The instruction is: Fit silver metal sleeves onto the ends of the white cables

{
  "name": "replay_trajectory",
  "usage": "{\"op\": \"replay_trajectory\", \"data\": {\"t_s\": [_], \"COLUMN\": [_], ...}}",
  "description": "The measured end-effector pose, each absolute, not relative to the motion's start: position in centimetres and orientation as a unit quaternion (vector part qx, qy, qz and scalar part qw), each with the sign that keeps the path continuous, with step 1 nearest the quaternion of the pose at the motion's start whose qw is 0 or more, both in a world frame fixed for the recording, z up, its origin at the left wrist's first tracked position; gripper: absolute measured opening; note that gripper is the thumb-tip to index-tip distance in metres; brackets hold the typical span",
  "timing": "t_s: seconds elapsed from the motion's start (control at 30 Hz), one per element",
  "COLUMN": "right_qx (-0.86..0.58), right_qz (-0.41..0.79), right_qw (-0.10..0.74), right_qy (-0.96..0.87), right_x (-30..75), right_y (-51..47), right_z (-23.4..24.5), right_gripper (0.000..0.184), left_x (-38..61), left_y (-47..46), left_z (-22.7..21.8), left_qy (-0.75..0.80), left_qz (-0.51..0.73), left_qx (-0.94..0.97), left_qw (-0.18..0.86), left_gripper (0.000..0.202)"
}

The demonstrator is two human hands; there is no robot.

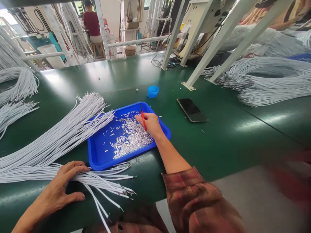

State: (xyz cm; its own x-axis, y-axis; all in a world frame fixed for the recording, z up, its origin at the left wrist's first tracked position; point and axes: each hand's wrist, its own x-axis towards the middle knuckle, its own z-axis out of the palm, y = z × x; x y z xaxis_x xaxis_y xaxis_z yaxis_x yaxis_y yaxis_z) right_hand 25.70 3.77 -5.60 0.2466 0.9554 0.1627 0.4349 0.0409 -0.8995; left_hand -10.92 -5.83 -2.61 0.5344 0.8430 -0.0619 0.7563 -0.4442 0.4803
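Note:
My left hand [64, 184] rests on a loose bundle of white cables [102, 181], its thumb apart from the fingers and not closed round them. Several of these cable ends show short coloured wires. Over a blue tray [93, 155], my right hand [152, 124] is closed on a red-handled tool [143, 120] with a thin dark tip pointing away from me. Its fingertips are low over a heap of small shiny metal pieces [132, 137]; whether they pinch one I cannot tell. A thicker bundle of white cables [60, 136] lies left of the tray, its ends over the rim.
A small blue cup [153, 92] and a phone [191, 110] lie beyond and right of the tray on the green table [228, 139]. White metal posts [206, 45] stand on it. Coiled cables [272, 77] lie at right, more at left. A person [91, 21] sits in the background.

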Motion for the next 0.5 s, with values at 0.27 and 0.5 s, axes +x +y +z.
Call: {"op": "replay_trajectory", "data": {"t_s": [0.27, 0.5], "right_qx": [-0.644, -0.65], "right_qz": [0.263, 0.263], "right_qw": [0.457, 0.444], "right_qy": [-0.555, -0.558], "right_x": [25.69, 25.71], "right_y": [3.86, 3.82], "right_z": [-5.57, -5.41], "right_gripper": [0.037, 0.038], "left_x": [-10.58, -10.69], "left_y": [-5.38, -5.29], "left_z": [-3.06, -3.61], "left_qy": [0.433, 0.426], "left_qz": [0.073, 0.101], "left_qx": [0.88, 0.885], "left_qw": [0.182, 0.16], "left_gripper": [0.045, 0.05]}}
